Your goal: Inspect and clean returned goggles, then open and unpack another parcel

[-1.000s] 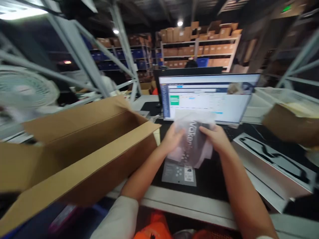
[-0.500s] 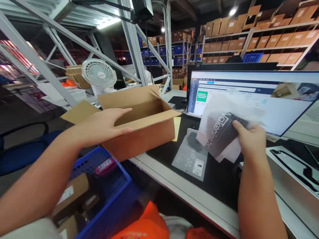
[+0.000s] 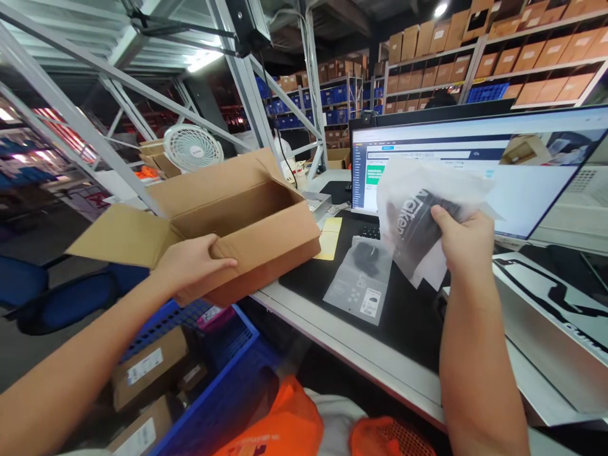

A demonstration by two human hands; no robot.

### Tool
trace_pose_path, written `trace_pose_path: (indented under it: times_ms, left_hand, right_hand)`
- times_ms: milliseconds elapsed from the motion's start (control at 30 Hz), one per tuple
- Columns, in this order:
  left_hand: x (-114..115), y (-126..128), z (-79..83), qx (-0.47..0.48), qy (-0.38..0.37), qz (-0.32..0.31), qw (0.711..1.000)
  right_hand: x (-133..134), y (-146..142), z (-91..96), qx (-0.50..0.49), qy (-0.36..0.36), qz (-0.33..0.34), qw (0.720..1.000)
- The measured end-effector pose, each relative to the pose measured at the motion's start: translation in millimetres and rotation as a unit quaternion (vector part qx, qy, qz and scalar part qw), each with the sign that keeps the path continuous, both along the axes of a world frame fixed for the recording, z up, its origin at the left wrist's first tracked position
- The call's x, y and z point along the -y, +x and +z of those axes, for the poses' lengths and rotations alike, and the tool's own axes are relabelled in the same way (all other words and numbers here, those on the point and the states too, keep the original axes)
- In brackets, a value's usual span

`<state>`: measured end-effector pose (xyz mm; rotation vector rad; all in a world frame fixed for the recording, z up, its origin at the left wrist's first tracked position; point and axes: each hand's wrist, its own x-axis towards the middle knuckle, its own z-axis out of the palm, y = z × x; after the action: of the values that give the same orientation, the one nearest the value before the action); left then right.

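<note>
An open cardboard box [image 3: 266,250] sits at the desk's left edge, tilted, with its flaps spread outward. My left hand [image 3: 192,263] lies against the near flap, thumb and index finger stretched apart; its other fingers are partly hidden. In front of the monitor, my right hand [image 3: 468,244] pinches a frosted plastic bag [image 3: 413,221] with white lettering and a dark item inside. A similar frosted bag [image 3: 358,278] with a white label and a dark item lies flat on the desk below it.
A blue crate [image 3: 213,392] holding labelled cartons stands below the box. On the desk are a yellow paper [image 3: 329,239], a keyboard [image 3: 369,232] and a monitor [image 3: 427,145]. A white box [image 3: 551,329] sits at right, an orange bag [image 3: 280,421] near my lap, a fan [image 3: 194,147] behind.
My left hand has come down onto the near flap, and the box's flaps have spread wider as the box shifted left. The bag in my right hand moved slightly left in view.
</note>
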<state>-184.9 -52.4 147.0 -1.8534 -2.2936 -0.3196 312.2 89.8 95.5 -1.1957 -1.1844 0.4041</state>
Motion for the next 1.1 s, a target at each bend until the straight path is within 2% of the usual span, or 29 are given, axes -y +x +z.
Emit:
trace_pose_path:
  times_ms: [67,200,300,367,600,733,833,900,933,967,1033,1100]
  left_hand:
    - [8,-11,14.9,-0.034,0.021,0.028,0.999]
    - [11,-21,48.3,-0.12,-0.028,0.09,0.988]
    - [1,-20,56.5,-0.16,-0.073,0.089,0.98]
    - [-8,-17,49.6,-0.16,-0.098,0.093,0.978]
    - [-56,5,-0.1,-0.103,-0.144,0.133,0.975]
    - [-85,4,-3.4,-0.092,-0.135,0.125,0.979]
    - [-89,15,0.9,-0.11,-0.115,0.112,0.981]
    - [-83,40,-1.7,-0.134,-0.031,0.069,0.988]
    - [-79,57,-5.6,-0.137,0.045,0.024,0.989]
    - [-76,77,-11.2,-0.115,0.106,-0.047,0.987]
    - [-75,119,-26.0,0.007,0.163,-0.206,0.965]
    - [-88,160,-42.1,0.144,0.191,-0.271,0.932]
  right_hand:
    - [1,-2,0.1,-0.006,0.016,-0.003,1.0]
    - [3,-6,1.1,0.014,0.016,0.006,1.0]
    - [6,-7,3.4,0.024,0.002,0.005,1.0]
    - [8,-6,5.1,0.027,-0.004,0.002,1.0]
    - [5,-2,4.5,0.041,-0.058,-0.008,0.997]
    - [-1,1,-0.4,0.046,-0.076,-0.012,0.996]
    - [-6,1,-2.6,0.031,-0.067,-0.004,0.997]
    - [-8,1,-3.9,0.022,-0.066,0.009,0.998]
    - [-8,0,-4.6,0.016,-0.064,0.021,0.998]
    - [-9,-1,-5.5,0.008,-0.06,0.038,0.997]
    - [-8,-4,-7.1,-0.025,-0.049,0.088,0.995]
    - [-5,-7,-7.6,-0.086,-0.059,0.152,0.983]
